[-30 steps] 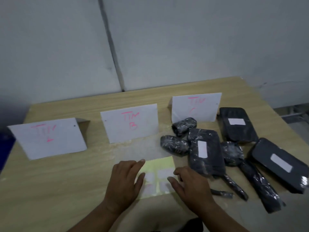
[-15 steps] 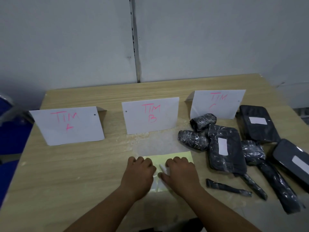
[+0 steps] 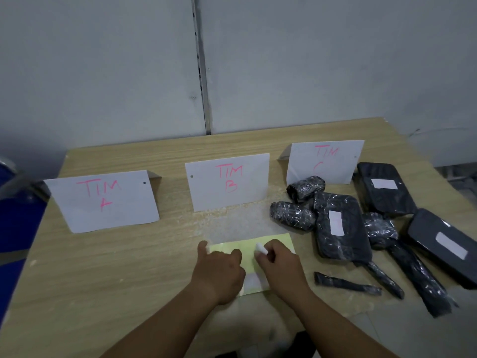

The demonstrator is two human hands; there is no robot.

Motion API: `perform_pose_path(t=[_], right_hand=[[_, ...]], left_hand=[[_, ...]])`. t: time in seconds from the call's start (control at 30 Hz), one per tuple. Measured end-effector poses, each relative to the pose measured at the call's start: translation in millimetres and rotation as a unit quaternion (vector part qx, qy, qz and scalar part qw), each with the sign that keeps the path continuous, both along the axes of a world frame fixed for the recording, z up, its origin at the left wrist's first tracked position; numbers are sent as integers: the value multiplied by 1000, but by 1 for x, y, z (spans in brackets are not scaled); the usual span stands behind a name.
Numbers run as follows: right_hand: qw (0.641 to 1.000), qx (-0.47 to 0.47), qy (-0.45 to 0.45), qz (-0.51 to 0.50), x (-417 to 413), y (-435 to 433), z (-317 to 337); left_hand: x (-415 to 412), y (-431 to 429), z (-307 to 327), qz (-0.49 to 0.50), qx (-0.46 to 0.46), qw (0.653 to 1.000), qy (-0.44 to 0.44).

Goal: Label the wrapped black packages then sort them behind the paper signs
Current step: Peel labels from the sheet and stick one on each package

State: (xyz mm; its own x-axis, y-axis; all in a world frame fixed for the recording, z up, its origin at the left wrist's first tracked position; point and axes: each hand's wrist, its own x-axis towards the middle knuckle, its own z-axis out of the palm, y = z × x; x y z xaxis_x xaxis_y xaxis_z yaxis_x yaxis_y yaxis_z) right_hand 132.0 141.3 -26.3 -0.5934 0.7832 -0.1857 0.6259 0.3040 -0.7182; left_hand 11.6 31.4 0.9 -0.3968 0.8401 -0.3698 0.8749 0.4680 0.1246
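Black packages (image 3: pixel 340 226), white signs (image 3: pixel 227 180) lettered pink, yellow sheet (image 3: pixel 273 241)

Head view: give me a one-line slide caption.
Right hand pinches a white sticker over the yellow backing sheet pressed by the left hand, beside unsorted black plastic-wrapped packages.

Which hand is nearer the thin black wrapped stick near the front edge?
Right. The right hand, pinching a white label, is just left of the thin black wrapped stick, not touching; the left hand is farther left, on the yellow label sheet.
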Motion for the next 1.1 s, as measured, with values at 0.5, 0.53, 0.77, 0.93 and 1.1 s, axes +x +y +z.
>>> perform_pose_path(t=[0.5,0.53,0.77,0.93,1.1], right_hand=[[906,408,82,82,41,2,23],[903,413,77,84,45,2,22],[962,259,72,49,71,9,36],[991,57,112,-38,73,17,45],[983,-46,152,-91,74,20,47]], left_hand=[[39,29,40,324,229,809,-434],[40,30,40,328,229,808,-433],[41,34,41,268,209,830,-441],[41,34,43,184,185,867,-425],[39,40,48,263,210,826,-452]])
